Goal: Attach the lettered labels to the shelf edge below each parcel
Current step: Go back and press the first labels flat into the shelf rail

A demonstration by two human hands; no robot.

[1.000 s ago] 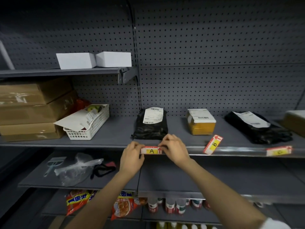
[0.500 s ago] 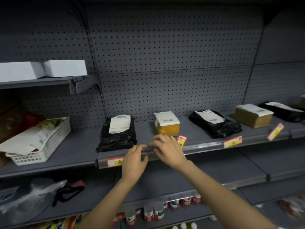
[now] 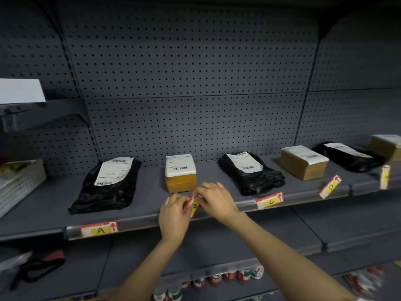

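Both my hands hold the tilted B label (image 3: 193, 205) at the shelf edge (image 3: 138, 222), below the small yellow box parcel (image 3: 180, 173). My left hand (image 3: 174, 213) pinches its left end, my right hand (image 3: 216, 199) its upper right end. The A label (image 3: 99, 229) sits flat in the edge strip below the black bag parcel (image 3: 108, 185). The C label (image 3: 270, 200) sits below a second black bag (image 3: 251, 172). The D label (image 3: 330, 186) hangs crooked below a brown box (image 3: 303, 162). Another label (image 3: 385, 177) stands upright near a third black bag (image 3: 349, 156).
A white basket (image 3: 19, 183) stands at the left end of the shelf, a white box (image 3: 20, 91) on the upper shelf. A brown box (image 3: 386, 146) lies at the far right. Bottles (image 3: 217, 279) line a lower shelf; a black strap (image 3: 41, 263) lies lower left.
My hands left the A label, which stays in the edge strip, and moved right to take hold of the B label. The view panned right along the shelf.
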